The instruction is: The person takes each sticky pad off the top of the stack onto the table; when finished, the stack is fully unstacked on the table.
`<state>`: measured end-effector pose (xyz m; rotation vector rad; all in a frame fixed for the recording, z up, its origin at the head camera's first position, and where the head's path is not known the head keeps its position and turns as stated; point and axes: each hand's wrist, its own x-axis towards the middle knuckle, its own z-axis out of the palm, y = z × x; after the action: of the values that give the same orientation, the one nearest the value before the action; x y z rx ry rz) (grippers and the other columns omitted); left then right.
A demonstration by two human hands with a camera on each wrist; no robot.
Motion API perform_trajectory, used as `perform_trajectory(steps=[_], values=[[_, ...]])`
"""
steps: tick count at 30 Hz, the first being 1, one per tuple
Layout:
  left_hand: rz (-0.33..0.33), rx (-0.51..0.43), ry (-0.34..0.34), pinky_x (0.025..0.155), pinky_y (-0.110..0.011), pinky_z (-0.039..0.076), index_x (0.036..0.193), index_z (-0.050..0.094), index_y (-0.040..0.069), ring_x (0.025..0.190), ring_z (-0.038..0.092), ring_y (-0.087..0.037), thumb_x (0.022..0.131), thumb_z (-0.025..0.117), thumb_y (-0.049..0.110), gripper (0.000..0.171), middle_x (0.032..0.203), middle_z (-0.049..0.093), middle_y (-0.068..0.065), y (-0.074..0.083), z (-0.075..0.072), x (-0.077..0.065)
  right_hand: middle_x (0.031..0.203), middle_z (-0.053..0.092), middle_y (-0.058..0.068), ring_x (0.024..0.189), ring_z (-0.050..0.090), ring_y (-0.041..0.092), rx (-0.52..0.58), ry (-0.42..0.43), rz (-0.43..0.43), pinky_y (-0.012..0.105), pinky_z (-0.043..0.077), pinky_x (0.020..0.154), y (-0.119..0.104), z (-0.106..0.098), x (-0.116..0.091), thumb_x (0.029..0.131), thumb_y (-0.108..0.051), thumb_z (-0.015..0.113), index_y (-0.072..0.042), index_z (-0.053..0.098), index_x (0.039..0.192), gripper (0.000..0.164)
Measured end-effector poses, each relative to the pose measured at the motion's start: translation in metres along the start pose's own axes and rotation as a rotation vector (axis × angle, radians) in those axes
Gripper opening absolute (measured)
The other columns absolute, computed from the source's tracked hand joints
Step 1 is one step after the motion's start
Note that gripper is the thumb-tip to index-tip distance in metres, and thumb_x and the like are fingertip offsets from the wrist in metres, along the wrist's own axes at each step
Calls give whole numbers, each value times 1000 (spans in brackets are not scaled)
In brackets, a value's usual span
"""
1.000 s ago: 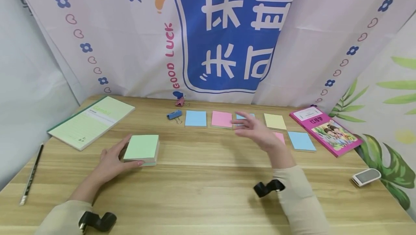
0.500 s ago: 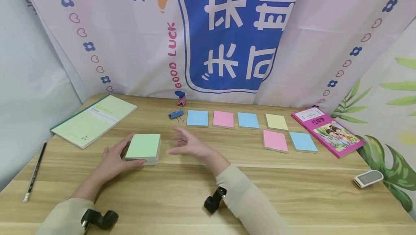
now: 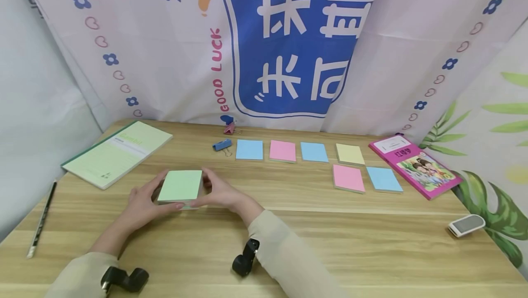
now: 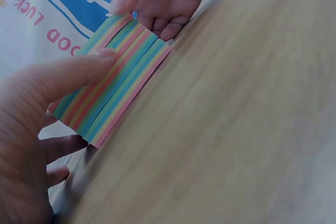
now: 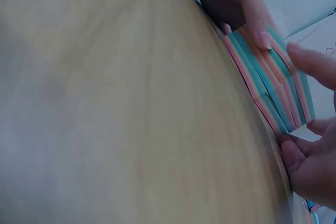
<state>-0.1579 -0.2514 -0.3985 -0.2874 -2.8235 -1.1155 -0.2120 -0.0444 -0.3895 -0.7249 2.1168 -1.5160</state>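
A thick stack of sticky notes (image 3: 180, 185) with a light green top sits on the wooden table, left of the middle. Its edge shows pink, yellow, green and blue layers in the left wrist view. The left hand (image 3: 143, 201) grips the stack's left side, thumb along the near face and fingers behind. From the right, the right hand (image 3: 220, 192) holds the other side, its thumb at the near corner. In the right wrist view the layers of the stack (image 5: 273, 80) look slightly uneven, with both thumbs against them.
Blue (image 3: 249, 150), pink (image 3: 282, 151) and yellow (image 3: 349, 154) sticky pads lie spread toward the back right. Binder clips (image 3: 222, 145) lie near the back. A green notebook (image 3: 117, 153) and a pencil (image 3: 42, 220) are at left; a pink book (image 3: 414, 165) and a small white device (image 3: 466, 225) at right.
The right hand has moved left from above the spread pads to the green-topped stack and now holds its right side. The left hand has stayed on the stack.
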Motion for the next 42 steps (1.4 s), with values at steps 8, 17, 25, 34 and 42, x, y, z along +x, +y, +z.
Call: perform_trajectory(steps=[8,17,25,34,42], values=[[2,13,1,85,-65,-10,136,17,1,118,19,-48,68,70,39,95,130,30,-28,-1,-1,-2,108,47,-7,99,44,12,51,41,-14,25,34,85,2,2,1,65,-7,75,-17,38,127,73],[4,20,-5,85,-66,-9,134,23,1,118,19,-47,67,71,40,91,132,26,-27,0,1,-2,106,55,6,90,55,17,362,41,6,27,43,79,4,-16,-18,66,11,66,-12,24,135,85],[19,19,-15,85,-65,-11,135,21,0,119,18,-47,69,70,40,91,134,23,-27,-1,3,-1,123,41,21,94,54,28,590,46,96,35,44,79,6,-61,-60,67,20,57,-19,14,139,93],[12,45,-15,85,-66,-7,134,22,-1,118,20,-47,68,70,40,91,132,25,-29,-2,2,0,130,30,24,91,54,26,717,108,80,37,41,83,29,-128,-106,73,19,49,-20,6,140,89],[6,58,-18,85,-66,-7,135,21,0,118,19,-47,68,69,41,92,132,24,-28,-2,1,0,124,34,22,86,56,23,733,157,93,33,42,82,47,-173,-134,74,18,49,-20,1,140,90]])
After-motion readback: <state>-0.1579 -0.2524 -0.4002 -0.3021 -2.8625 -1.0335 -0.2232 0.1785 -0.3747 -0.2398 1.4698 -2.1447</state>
